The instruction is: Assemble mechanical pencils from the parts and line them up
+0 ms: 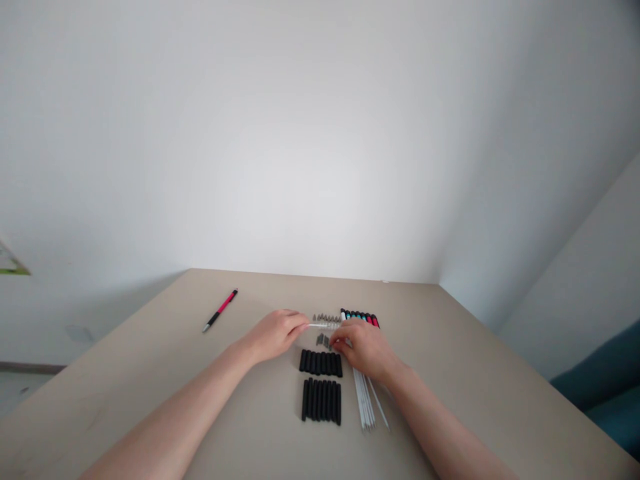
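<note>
My left hand [283,332] is closed in a pinch on a thin white pen refill [316,325], which lies level and points right. My right hand [364,345] has its thumb and fingertips together at the right end of a small group of grey springs [321,340]; whatever is between them is too small to make out. Beyond the hands is a row of small metal pen tips [326,317], with small clear pieces near the refill. Coloured pen barrels [369,319] lie behind my right hand, which partly covers them.
Nearer me lie a row of short black grips [320,363] and a row of longer black tubes [321,401]. Several white refills [367,403] fan out beside my right forearm. A whole pink and black pen [221,311] rests at the left of the table [260,413]. A wall rises behind.
</note>
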The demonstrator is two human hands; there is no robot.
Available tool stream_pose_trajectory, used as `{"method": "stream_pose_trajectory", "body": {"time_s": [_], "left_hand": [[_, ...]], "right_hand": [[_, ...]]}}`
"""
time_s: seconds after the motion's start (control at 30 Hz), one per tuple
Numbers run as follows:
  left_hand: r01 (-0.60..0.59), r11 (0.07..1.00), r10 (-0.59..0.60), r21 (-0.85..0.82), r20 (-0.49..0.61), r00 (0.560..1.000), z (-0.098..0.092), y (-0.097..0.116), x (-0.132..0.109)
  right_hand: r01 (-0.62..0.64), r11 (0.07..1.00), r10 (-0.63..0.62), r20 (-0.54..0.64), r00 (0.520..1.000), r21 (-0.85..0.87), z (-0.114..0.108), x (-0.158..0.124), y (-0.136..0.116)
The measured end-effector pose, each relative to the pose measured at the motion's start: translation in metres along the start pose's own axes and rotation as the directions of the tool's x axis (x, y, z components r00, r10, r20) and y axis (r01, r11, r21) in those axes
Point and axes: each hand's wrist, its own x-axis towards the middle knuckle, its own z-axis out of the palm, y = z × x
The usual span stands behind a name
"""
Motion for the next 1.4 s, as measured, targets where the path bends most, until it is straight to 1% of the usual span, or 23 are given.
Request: {"method": "stream_pose_trajectory", "body": {"time_s": [0.17, 0.33, 0.57, 0.63, 0.73, 0.83, 1.07, 1.4], "left_hand": [[0.007, 1.000, -0.007, 0.006, 0.004, 1.000, -0.0024, 0.0024, 0.0000], [0.017, 1.000, -0.017, 0.007, 0.005, 1.000, -0.0039, 0.0041, 0.0000], [-0.002, 0.999, 0.001, 0.040, 0.032, 0.999, -0.0030, 0.0028, -0.0009], [-0.007, 0.999, 0.005, 0.038, 0.029, 1.000, -0.0031, 0.0024, -0.0010], [-0.018, 0.999, 0.018, 0.035, 0.023, 1.000, -0.0031, 0.0019, -0.0009], [-0.023, 0.998, 0.021, 0.054, 0.032, 0.999, -0.0026, 0.0014, -0.0006], [-0.027, 0.999, 0.027, 0.044, 0.014, 1.000, -0.0016, 0.0031, 0.0004], [-0.011, 0.998, 0.010, 0.059, 0.015, 1.000, -0.0009, 0.0011, -0.0013]], "right_hand": [[0.028, 1.000, -0.028, -0.037, 0.999, 0.007, -0.0010, -0.0017, 0.0003], [0.039, 0.999, -0.039, -0.017, 0.999, 0.010, -0.0018, -0.0010, 0.0013], [0.022, 0.998, -0.022, 0.000, 1.000, -0.065, 0.0000, -0.0004, 0.0004], [0.011, 0.998, -0.013, -0.029, 0.999, -0.069, -0.0003, -0.0001, 0.0010], [-0.026, 0.999, 0.022, -0.126, 0.992, -0.032, -0.0030, 0.0010, 0.0016], [-0.011, 1.000, 0.014, -0.188, 0.982, 0.019, -0.0059, 0.0019, 0.0006], [0.045, 0.997, -0.031, -0.226, 0.974, 0.057, -0.0055, 0.0024, -0.0035], [0.051, 0.994, -0.023, -0.265, 0.964, 0.100, -0.0046, 0.0010, -0.0051]]}}
